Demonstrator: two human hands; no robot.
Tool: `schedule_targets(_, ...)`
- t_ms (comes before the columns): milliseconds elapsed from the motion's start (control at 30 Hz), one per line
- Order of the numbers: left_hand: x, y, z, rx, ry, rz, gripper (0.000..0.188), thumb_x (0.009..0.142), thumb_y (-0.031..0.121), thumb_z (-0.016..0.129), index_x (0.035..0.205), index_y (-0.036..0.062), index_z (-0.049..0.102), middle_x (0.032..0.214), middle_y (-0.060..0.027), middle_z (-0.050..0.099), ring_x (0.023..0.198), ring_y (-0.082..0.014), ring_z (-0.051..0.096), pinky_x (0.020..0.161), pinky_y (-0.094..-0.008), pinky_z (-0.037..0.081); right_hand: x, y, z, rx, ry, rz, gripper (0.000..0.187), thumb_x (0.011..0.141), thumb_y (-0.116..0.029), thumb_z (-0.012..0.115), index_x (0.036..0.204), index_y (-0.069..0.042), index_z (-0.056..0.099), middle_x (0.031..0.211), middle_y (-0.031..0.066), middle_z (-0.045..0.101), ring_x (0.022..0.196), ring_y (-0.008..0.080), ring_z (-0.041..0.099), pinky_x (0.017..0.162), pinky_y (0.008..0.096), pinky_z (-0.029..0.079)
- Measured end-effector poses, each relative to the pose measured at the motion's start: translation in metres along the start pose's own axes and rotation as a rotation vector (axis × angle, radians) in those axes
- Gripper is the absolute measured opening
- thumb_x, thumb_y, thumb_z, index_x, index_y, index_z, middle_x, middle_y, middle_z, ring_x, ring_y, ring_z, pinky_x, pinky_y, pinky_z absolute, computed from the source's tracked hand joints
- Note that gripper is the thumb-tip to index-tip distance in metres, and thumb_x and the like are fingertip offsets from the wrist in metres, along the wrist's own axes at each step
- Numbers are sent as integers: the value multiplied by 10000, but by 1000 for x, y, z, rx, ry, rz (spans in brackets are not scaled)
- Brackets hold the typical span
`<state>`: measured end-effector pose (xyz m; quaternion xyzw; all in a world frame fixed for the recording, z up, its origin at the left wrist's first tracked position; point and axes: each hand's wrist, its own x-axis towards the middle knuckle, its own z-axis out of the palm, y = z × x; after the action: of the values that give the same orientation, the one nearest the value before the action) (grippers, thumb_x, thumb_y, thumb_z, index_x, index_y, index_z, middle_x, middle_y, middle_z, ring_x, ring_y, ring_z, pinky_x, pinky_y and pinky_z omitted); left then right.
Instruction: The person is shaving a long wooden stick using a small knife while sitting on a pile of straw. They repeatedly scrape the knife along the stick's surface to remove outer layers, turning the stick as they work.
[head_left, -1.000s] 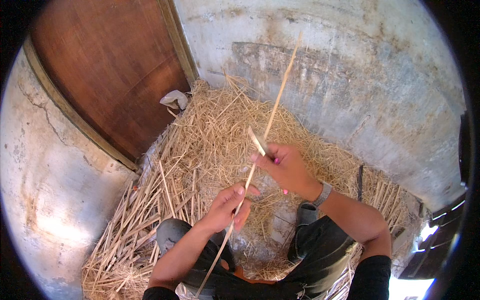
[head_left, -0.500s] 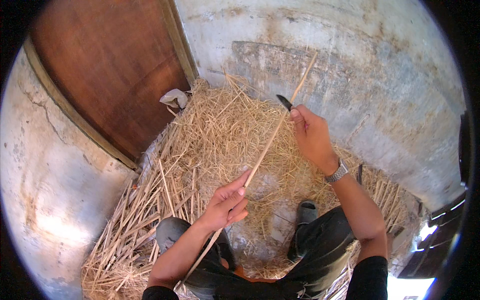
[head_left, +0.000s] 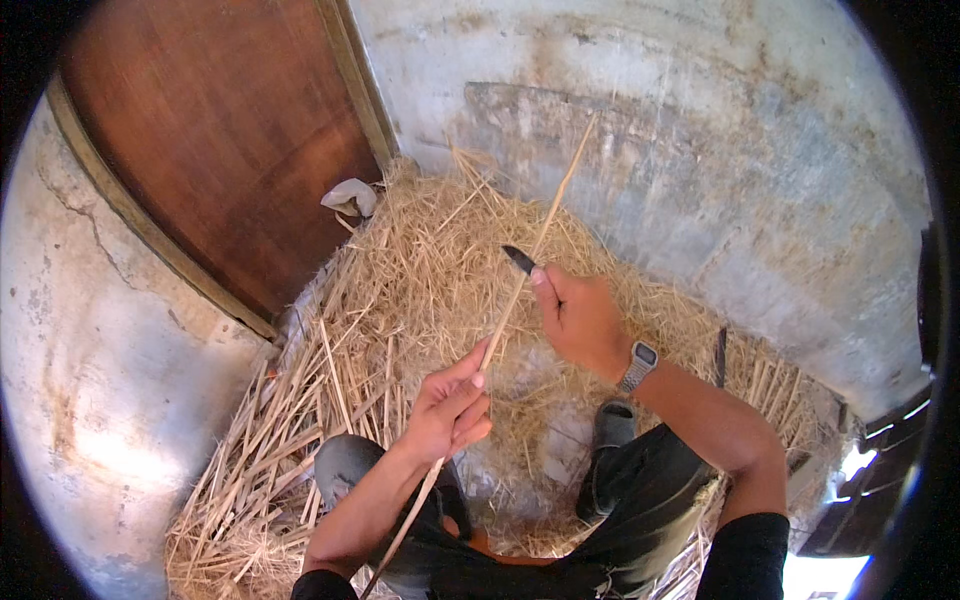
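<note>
With the heap of shavings (head_left: 430, 245) as our landmark, we hold a long pale strip (head_left: 508, 312) slantwise above it: the far end rises past the heap's back edge in front of the stained wall (head_left: 680, 200), and the near end runs down beside our lap, on the heap's near side. Our left hand (head_left: 443, 415), over the near part of the heap, is closed on the strip, with the thumb against it and the fingers curled around. Our right hand (head_left: 585, 320), farther along the strip and over the right part of the heap, is wrapped around a small knife (head_left: 518, 259); its handle is hidden in the hand, while the short dark blade slants by the strip, tip toward the back left of the heap. We cannot tell whether the edge touches the strip, or whether the right fingers do. A metal-banded watch (head_left: 638, 368) sits on our right wrist. In front of the heap we see a dark slipper (head_left: 613, 425) on our right foot, below our dark trousers (head_left: 640, 490). Longer loose strips (head_left: 300, 420) lie along the left side of the heap. Beyond its back left side is a brown door (head_left: 210, 150), with a crumpled whitish scrap (head_left: 350, 197) beside it.
</note>
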<state>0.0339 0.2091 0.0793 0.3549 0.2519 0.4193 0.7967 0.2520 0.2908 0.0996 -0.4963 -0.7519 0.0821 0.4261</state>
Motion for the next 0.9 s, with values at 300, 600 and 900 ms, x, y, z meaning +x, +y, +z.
schedule_targets(300,2,7,-4,-32,56,22,500,1067,170,466,1550,134,344,522,50,290,413,-56,225,399,-234,244,-16,-17,19,181,-127,-42,335,1011,-232,530,748,-25,526,527,215,490,481,430,533,465,507,404)
schedule_targets(600,4,4,-19,-89,62,77,504,1056,167,484,1539,108,352,511,30,324,391,-62,244,396,-233,230,-36,-41,24,344,-376,-76,311,1008,-225,532,776,-18,554,543,212,507,481,420,535,487,506,417)
schedule_targets(900,1,4,-7,94,23,134,558,1032,133,527,1542,58,315,544,27,409,394,-43,273,391,-215,259,-1,1,5,493,-82,168,316,997,-289,602,830,-21,608,565,42,482,502,124,421,479,331,343)
